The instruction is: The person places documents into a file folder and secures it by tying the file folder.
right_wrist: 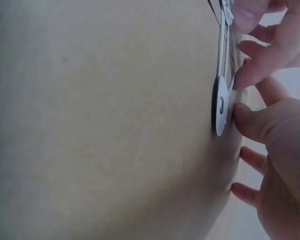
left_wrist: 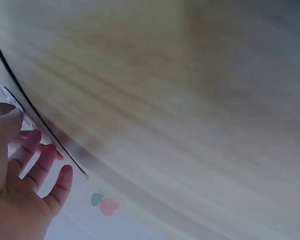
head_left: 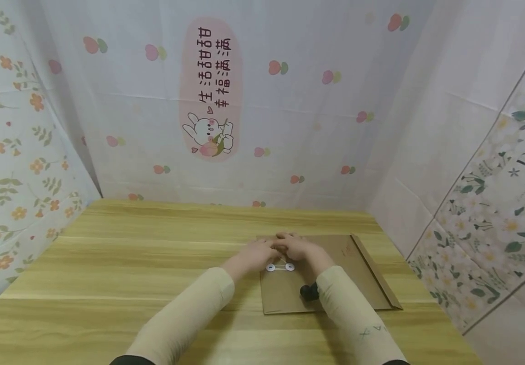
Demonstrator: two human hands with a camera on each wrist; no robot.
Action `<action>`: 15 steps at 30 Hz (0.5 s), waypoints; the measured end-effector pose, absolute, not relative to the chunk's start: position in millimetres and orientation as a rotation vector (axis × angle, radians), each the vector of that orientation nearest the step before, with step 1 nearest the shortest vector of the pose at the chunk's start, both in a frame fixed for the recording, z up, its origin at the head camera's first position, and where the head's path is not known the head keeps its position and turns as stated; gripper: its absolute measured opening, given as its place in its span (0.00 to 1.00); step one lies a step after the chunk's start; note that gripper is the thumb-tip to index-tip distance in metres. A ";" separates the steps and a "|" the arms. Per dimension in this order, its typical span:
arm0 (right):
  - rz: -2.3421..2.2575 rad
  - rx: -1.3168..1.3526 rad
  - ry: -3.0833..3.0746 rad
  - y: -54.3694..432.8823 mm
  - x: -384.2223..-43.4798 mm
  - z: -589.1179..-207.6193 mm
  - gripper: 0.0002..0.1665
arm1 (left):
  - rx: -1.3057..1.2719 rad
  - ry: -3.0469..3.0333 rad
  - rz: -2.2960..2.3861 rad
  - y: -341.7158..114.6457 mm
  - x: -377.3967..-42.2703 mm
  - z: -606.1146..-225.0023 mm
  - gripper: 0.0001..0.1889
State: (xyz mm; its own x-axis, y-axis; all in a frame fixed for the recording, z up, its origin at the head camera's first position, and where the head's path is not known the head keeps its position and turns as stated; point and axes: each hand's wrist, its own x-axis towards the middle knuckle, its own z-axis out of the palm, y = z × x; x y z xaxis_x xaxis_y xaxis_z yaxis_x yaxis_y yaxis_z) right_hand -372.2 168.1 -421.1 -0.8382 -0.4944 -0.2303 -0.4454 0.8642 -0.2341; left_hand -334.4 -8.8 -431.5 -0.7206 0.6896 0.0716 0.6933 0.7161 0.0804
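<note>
A brown kraft paper document envelope (head_left: 285,294) lies on the table under both hands. Two white button discs (head_left: 289,267) sit on it near its left side, joined by a thin string (right_wrist: 221,55) wound between them. My left hand (head_left: 259,253) pinches the string at its fingertips just beyond the discs, its other fingers loosely spread in the left wrist view. My right hand (head_left: 302,248) reaches in from the right, fingertips beside the left hand's. In the right wrist view its thumb (right_wrist: 250,120) is right by the nearer disc and its fingers are spread along the envelope.
The wood-grain table (head_left: 152,263) extends left of the envelope. A flap with a dark strip (head_left: 374,268) runs along the envelope's right side. A small black device (head_left: 309,292) sits at my right wrist. Patterned curtains (head_left: 253,126) hang behind and at both sides.
</note>
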 end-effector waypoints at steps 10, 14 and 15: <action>-0.249 -0.714 2.765 165.3 -373.1 -422.0 0.28 | -1.100 -2.896 -0.267 -7.3 -336.5 -429.9 0.02; -0.267 -0.730 2.770 165.7 -372.5 -421.4 0.28 | -1.108 -2.865 -0.191 -4.7 -341.3 -434.1 0.02; -0.279 -0.734 2.771 166.3 -372.4 -421.6 0.27 | -1.105 -2.868 -0.155 -3.4 -342.0 -434.9 0.03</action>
